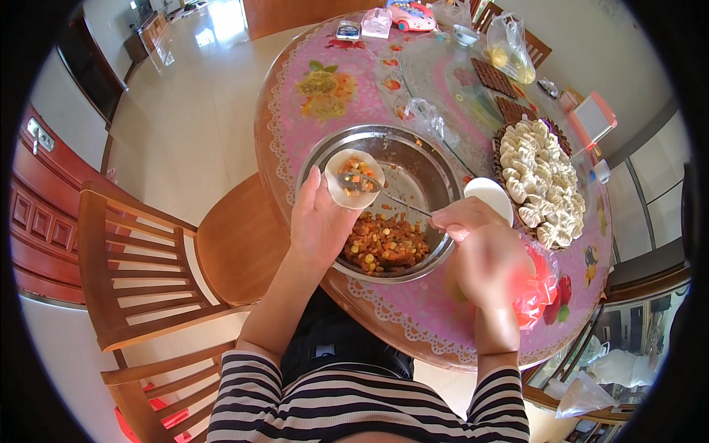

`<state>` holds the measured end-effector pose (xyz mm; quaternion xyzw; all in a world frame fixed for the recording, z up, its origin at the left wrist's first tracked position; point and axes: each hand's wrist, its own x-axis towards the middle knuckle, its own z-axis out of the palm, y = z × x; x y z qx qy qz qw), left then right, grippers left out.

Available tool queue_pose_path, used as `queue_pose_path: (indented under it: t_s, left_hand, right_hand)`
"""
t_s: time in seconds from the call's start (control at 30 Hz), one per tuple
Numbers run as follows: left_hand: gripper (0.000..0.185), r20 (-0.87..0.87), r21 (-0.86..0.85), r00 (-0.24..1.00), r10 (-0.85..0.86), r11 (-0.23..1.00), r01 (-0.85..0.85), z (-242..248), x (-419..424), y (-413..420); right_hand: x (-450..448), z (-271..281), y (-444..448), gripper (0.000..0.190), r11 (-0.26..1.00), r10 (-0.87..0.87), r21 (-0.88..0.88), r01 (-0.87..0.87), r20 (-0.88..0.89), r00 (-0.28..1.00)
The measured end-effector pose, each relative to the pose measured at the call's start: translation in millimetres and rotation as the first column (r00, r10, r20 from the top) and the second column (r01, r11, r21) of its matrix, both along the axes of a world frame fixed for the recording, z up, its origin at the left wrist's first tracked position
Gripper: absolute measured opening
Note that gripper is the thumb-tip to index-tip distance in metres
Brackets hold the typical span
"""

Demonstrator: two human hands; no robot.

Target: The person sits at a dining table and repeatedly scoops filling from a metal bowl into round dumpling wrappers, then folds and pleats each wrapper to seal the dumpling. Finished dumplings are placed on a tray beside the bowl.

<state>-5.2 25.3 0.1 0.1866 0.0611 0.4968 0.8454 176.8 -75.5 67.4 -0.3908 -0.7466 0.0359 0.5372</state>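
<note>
On my left hand (321,221) lies a round dough wrapper (336,191) with diced orange and yellow filling on it, above the left part of a steel bowl (437,160). A metal spoon (401,202) reaches from my right hand (471,221) to that filling, its bowl resting on it. More chopped filling (382,243) with corn kernels lies in the near part of the steel bowl. Right of the bowl are white round wrappers or a plate (490,196), partly behind my right hand. A red plastic bag (537,293) lies beside my right wrist.
Many folded dumplings (540,177) cover a woven tray at the table's right. Behind are brown slatted mats (494,77), a clear plastic bag (507,50), a small bowl (465,35) and a pink toy telephone (412,15). A wooden chair (238,238) stands at the table's left edge.
</note>
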Motion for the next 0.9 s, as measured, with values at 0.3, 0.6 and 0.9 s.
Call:
queue_pose_path:
  t_s: [0.3,0.6,0.9]
  left_hand:
    - [0.055,0.002,0.005,1.0,-0.004,1.0,0.004,-0.7,-0.3,0.5]
    - [0.054,0.024,-0.018,1.0,0.003,1.0,-0.003,-1.4,-0.4,0.4]
    - [0.055,0.033,-0.032,0.999,0.025,0.999,-0.024,-2.5,-1.6,0.7]
  right_hand:
    - [-0.4,5.1,-1.8,0.005,1.0,-0.026,0.007,0.026,-0.034,0.999]
    - [17.6,4.5,0.4,0.011,0.97,-0.222,0.051,0.237,-0.203,0.954]
    - [30.8,-3.8,16.8,0.01,0.903,-0.399,-0.21,0.375,-0.084,0.913]
